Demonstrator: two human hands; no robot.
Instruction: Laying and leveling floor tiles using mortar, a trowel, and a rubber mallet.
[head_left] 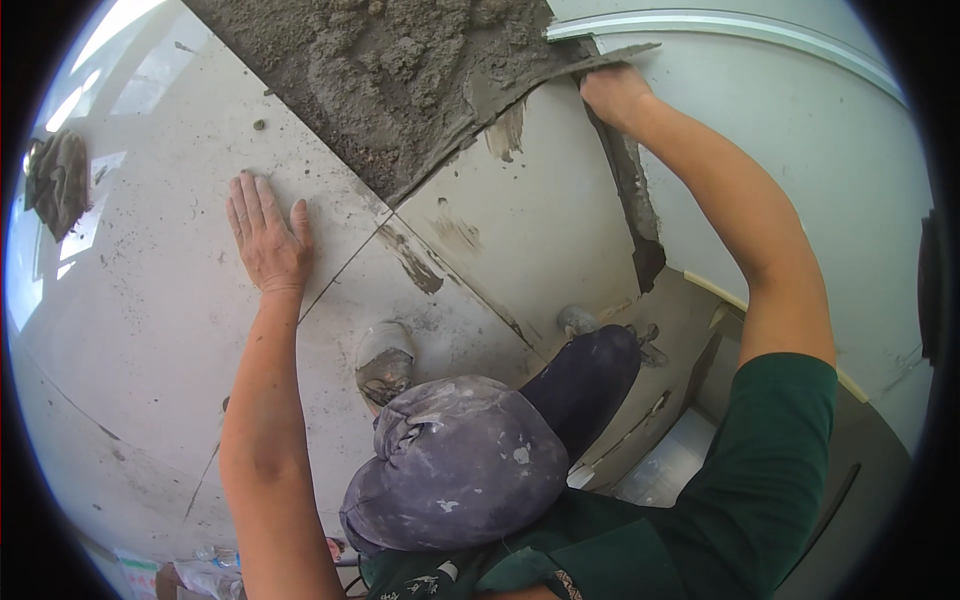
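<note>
At left, our left hand (268, 245) lies flat, open, gripping nothing, on a pale tile (160, 290). Rightward, grey mortar (370, 85); then we have a mortar-caked trowel (604, 60), just above our right hand (618, 96), fist closed on it.

Site: room under construction. Evidence: rough, exposed mortar (390, 70) bordering laid floor tiles (560, 200); grey smears, grimy shoe (385, 362).
</note>
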